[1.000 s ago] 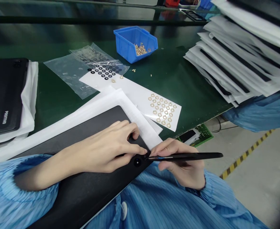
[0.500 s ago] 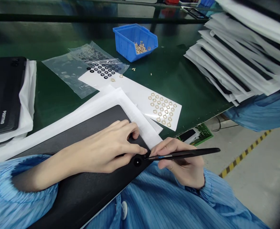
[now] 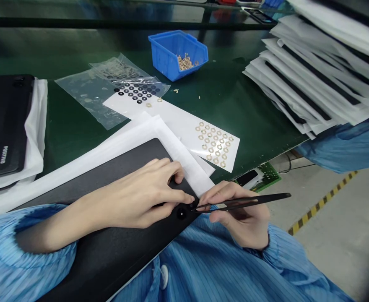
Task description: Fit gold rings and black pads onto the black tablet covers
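A black flat panel [image 3: 115, 251] lies across my lap and the table edge, resting on white foam wrap [image 3: 134, 138]. My left hand [image 3: 140, 195] rests on the panel, its fingers curled and pinching at the panel's near corner. My right hand [image 3: 237, 214] is closed on black tweezers [image 3: 244, 202], whose tips touch the corner right by a small round black part [image 3: 181, 214] set in the panel. A white sheet [image 3: 184, 126] carries several gold rings [image 3: 214, 144] and several black rings [image 3: 137, 92].
A blue bin [image 3: 178, 52] of small gold parts stands at the back on the green mat [image 3: 228, 96]. Clear bags [image 3: 93, 96] lie to its left. A black device [image 3: 5, 121] on white wrap sits far left. Stacked wrapped panels [image 3: 316, 71] fill the right.
The rear end of the tweezers has risen a little in my right hand and the view has shifted slightly. My left hand has stayed put.
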Action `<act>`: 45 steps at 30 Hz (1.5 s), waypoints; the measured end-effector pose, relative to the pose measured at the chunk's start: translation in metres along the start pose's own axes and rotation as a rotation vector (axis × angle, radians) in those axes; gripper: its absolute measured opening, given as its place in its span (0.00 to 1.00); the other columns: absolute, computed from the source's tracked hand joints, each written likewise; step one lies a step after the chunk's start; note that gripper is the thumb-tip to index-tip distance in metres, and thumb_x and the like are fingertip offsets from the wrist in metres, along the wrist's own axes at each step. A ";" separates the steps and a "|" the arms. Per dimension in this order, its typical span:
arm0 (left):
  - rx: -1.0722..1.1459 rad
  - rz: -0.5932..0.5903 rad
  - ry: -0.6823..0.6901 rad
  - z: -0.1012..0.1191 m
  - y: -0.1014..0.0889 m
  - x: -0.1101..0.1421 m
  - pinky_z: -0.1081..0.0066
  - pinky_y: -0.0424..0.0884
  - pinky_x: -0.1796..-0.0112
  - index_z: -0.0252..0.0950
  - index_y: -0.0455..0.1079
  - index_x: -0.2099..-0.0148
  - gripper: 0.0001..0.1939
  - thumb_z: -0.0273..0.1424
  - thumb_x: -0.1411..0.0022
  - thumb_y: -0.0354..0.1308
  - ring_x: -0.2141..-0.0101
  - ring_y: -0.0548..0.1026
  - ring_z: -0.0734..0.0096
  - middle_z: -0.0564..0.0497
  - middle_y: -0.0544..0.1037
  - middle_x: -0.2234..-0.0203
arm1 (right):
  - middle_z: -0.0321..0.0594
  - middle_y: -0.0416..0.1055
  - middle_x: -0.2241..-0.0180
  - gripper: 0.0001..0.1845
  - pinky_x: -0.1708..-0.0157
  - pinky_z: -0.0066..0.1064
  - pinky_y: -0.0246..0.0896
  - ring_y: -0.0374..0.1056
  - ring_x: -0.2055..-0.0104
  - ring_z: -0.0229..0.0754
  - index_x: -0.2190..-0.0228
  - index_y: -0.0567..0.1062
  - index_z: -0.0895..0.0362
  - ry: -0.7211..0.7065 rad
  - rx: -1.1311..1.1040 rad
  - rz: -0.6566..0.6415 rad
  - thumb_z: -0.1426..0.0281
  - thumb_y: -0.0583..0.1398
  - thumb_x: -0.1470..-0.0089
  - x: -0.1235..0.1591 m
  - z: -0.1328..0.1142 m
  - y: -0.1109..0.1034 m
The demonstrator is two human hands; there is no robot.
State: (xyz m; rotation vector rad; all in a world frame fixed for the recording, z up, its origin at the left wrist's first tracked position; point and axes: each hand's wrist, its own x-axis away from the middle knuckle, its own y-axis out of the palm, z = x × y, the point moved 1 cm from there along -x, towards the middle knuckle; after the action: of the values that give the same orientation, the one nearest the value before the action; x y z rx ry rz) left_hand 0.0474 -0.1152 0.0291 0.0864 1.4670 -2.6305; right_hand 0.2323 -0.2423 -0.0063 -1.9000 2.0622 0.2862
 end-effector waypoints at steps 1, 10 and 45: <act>-0.001 -0.001 0.001 0.000 0.000 0.000 0.66 0.58 0.61 0.42 0.72 0.49 0.18 0.23 0.36 0.49 0.62 0.63 0.66 0.47 0.63 0.60 | 0.39 0.75 0.69 0.15 0.67 0.35 0.72 0.74 0.67 0.43 0.62 0.76 0.55 0.003 0.010 0.000 0.80 0.66 0.52 0.001 0.000 0.000; 0.006 0.017 0.009 0.000 -0.001 -0.001 0.67 0.59 0.61 0.41 0.73 0.49 0.18 0.23 0.36 0.48 0.62 0.63 0.66 0.47 0.64 0.61 | 0.38 0.75 0.70 0.12 0.68 0.36 0.72 0.74 0.68 0.43 0.64 0.76 0.55 -0.024 0.040 0.082 0.80 0.65 0.50 -0.003 -0.001 0.004; 0.009 0.144 -0.004 0.000 0.000 0.001 0.74 0.64 0.54 0.36 0.76 0.56 0.11 0.26 0.41 0.57 0.63 0.70 0.72 0.51 0.67 0.66 | 0.41 0.75 0.73 0.06 0.66 0.30 0.65 0.73 0.70 0.42 0.74 0.72 0.60 -0.117 0.474 -0.455 0.70 0.62 0.50 -0.253 0.047 0.082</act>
State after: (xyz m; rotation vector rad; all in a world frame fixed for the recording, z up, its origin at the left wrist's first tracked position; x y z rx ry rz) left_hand 0.0464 -0.1148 0.0293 0.1809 1.3916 -2.5212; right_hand 0.1714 0.0174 0.0367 -1.9150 1.4054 -0.1821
